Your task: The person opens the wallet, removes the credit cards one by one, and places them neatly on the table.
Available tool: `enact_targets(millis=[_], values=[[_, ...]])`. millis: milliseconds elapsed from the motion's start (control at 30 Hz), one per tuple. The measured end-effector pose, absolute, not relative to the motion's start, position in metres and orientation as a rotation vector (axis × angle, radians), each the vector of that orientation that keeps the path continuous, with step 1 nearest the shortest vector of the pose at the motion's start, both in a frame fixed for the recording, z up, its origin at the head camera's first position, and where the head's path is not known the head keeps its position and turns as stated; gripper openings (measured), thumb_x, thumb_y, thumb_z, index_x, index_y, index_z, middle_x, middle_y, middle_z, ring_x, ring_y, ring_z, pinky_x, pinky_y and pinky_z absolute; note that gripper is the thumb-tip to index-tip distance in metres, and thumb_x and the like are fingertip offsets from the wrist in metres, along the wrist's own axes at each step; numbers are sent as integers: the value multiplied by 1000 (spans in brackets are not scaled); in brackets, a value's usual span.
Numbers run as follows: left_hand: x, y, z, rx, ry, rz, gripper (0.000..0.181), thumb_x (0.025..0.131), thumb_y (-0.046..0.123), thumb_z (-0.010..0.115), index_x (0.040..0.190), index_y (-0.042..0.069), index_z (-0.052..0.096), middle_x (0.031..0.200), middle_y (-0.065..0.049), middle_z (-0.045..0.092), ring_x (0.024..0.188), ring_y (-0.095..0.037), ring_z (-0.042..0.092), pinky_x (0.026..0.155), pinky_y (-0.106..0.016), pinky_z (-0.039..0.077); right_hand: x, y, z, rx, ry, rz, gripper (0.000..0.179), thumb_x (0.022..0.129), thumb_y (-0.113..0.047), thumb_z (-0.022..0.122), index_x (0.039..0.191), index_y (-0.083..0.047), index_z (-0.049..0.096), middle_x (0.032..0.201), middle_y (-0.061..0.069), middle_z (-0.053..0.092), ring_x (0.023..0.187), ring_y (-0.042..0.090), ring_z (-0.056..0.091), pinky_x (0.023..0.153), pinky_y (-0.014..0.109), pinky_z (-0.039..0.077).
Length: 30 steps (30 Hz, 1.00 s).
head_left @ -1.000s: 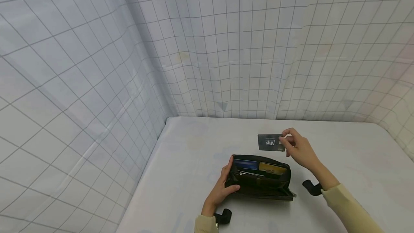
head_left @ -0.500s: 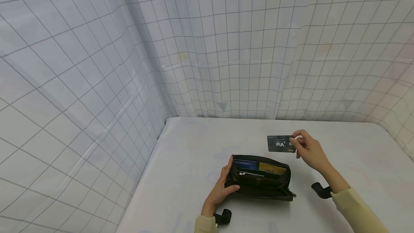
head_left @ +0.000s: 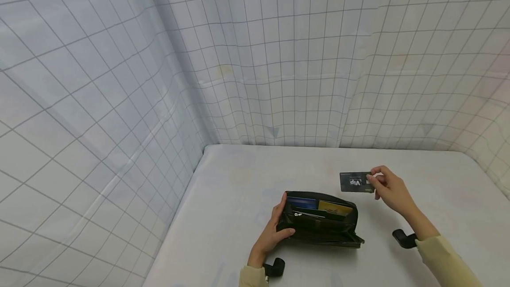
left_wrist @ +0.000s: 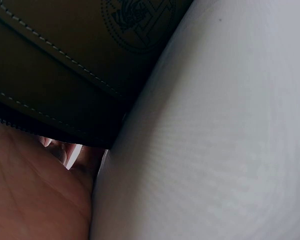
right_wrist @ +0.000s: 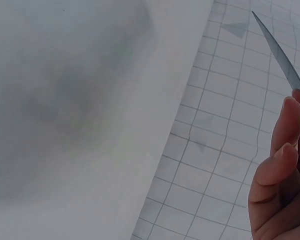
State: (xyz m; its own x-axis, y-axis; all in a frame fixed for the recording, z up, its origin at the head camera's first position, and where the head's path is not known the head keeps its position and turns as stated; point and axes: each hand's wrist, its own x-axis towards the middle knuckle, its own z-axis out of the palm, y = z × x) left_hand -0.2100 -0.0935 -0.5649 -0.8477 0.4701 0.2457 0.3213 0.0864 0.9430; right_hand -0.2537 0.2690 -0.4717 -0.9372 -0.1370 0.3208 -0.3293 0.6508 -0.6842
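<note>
A dark zip-around wallet [head_left: 326,240] gapes open on the white table, a blue card [head_left: 301,203] and a yellow card [head_left: 335,207] in its rear slots. My left hand [head_left: 272,234] grips its left end, thumb at the front and fingers behind. The left wrist view catches the wallet's stitched, embossed outside [left_wrist: 60,55] above the palm [left_wrist: 35,185]. Up and to the right of the wallet, my right hand [head_left: 392,189] pinches a black card marked "Vip" [head_left: 350,183] by its right end. In the right wrist view the card [right_wrist: 277,52] appears nearly edge-on beyond the curled fingers [right_wrist: 275,170].
The white table [head_left: 223,216] runs back to a hanging white sheet with a grid pattern [head_left: 279,79]. Another gridded sheet [head_left: 99,101] closes off the left side. Black wrist devices [head_left: 276,267] sit on both wrists, below pale yellow sleeves [head_left: 446,260].
My right hand has carried the black card to the right and slightly toward me, away from above the wallet. The left hand and the wallet have stayed in place.
</note>
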Motion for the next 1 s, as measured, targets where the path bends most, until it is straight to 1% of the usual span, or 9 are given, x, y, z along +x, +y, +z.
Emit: enact_targets(millis=[300,467,700,833,1000], values=[[-210,-93,-565,803,2228,1877,90,86,28,64,154,28,4,150,-4,20,137,-23,18,103,-56,18,-255,284,-483,304,-2675,1177,25,100,-26,50,109,-3,49,57,4,56,50,22,52,48,30,33],[-210,-93,-565,798,2234,1871,90,87,29,63,154,29,4,150,-3,19,136,-22,18,103,-56,18,-255,290,-489,275,-2699,1192,28,100,-28,50,111,-2,49,57,2,55,50,24,51,48,30,33],[-210,-94,-566,818,2238,1870,89,87,24,63,154,27,4,151,-4,19,137,-23,17,103,-56,18,-252,297,-499,260,-2721,1228,28,100,-28,50,111,-2,49,57,2,55,50,25,51,46,29,34],[-210,-94,-566,812,2238,1872,90,87,25,63,154,28,4,151,-4,18,137,-22,17,103,-56,18,-251,301,-504,259,-2733,1235,28,100,-28,50,110,-2,49,57,1,55,51,27,52,45,29,36],[-210,-93,-566,806,2232,1879,90,86,28,63,154,28,5,151,-3,18,138,-23,16,103,-56,17,-250,305,-510,239,-2763,1261,31,100,-30,50,110,-1,48,57,2,54,51,26,52,45,29,37]])
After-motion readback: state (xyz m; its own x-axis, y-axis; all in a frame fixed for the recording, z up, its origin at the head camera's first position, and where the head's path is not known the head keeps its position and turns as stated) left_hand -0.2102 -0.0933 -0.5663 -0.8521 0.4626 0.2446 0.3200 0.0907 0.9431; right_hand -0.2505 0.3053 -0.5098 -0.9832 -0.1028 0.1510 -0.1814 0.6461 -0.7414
